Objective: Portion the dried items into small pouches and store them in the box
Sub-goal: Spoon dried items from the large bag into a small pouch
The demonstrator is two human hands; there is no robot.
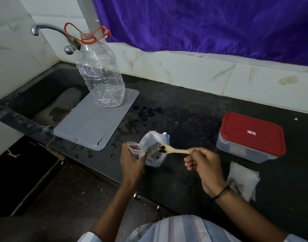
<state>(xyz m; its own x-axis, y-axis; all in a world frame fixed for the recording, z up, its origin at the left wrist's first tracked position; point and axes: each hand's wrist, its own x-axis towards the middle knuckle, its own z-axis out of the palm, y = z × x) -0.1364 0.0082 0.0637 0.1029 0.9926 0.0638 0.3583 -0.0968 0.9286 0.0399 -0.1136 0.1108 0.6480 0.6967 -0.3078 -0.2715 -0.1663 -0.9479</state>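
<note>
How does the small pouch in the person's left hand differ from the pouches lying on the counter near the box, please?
The small pouch in the left hand is held upright off the counter; the pouches on the counter lie flat in a loose pile by the red-lidded box. The held pouch's mouth is open towards the wooden spoon in the right hand; whether the lying ones are sealed cannot be told. Both are small, clear plastic, with dark items inside.

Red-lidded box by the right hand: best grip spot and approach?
Take the box by its two long side walls just below the red lid, coming straight down from above. The lid overhangs the clear walls and is shut and flat; the near pouches crowd a front approach.
</note>
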